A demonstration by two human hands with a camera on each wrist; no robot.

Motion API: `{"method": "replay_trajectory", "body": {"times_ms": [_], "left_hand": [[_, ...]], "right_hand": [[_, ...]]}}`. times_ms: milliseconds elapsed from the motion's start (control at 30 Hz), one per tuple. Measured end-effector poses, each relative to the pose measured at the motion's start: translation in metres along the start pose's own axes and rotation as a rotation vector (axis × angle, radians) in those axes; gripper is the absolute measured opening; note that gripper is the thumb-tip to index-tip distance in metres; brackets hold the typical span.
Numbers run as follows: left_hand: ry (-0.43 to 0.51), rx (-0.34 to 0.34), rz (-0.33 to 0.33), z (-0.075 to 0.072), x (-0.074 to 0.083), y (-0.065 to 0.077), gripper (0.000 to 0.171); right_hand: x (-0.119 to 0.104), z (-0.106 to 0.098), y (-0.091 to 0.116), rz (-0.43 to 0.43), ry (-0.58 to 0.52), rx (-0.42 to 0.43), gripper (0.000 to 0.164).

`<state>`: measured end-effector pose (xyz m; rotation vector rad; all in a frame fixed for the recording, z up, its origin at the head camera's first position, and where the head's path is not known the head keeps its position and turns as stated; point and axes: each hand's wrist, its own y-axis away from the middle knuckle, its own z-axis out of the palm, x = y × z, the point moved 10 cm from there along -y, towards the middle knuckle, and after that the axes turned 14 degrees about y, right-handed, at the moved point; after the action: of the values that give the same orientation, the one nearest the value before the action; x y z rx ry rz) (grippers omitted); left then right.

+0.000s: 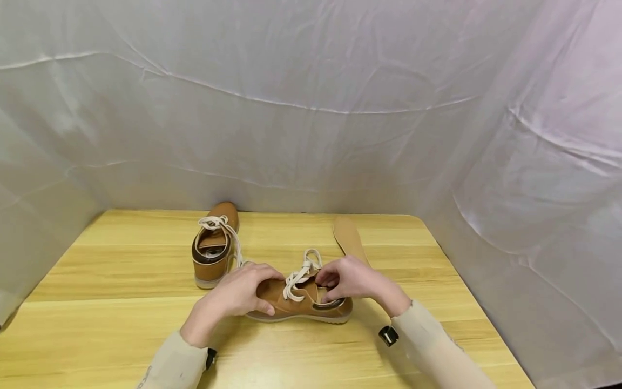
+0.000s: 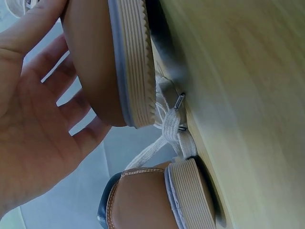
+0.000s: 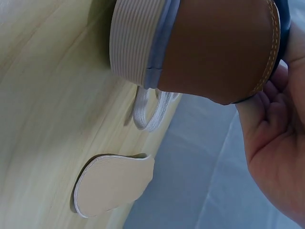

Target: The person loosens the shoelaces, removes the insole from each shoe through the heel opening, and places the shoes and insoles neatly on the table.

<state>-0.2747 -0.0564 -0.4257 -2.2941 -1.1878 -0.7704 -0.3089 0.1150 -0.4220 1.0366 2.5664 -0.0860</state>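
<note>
A brown lace-up shoe (image 1: 301,309) with cream laces lies sideways before me, toe to the left. My left hand (image 1: 240,289) grips its toe, thumb on the near side and fingers over the far side. At the shoe's opening, my right hand (image 1: 353,278) has curled fingers and thumb at the edges of a pale tan insole (image 1: 321,293), holding it inside the heel. The fingertips are partly hidden by the dark collar in the right wrist view. Behind the right hand a loose tan insole (image 1: 351,237) lies flat on the table.
The matching brown shoe (image 1: 206,273) stands at the back left, toe pointing away, its cream laces (image 1: 214,221) trailing to the right. Both shoes rest on a wooden table (image 1: 121,324). Grey cloth walls (image 1: 272,135) rise behind and at both sides.
</note>
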Motion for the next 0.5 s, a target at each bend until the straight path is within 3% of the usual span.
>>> {"method": "replay_trajectory", "body": {"times_ms": [333,500], "left_hand": [[0.008,0.003,0.001,0.0009,-0.0002,0.0006,0.066],[0.011,0.009,-0.009,0.0002,-0.0015,0.0006,0.066]], "right_hand": [[0.0032,0.0074,-0.0023,-0.001,-0.152,-0.061,0.027],[0.0016,0.0068,-0.0023,-0.014,-0.106,-0.057,0.027]]}}
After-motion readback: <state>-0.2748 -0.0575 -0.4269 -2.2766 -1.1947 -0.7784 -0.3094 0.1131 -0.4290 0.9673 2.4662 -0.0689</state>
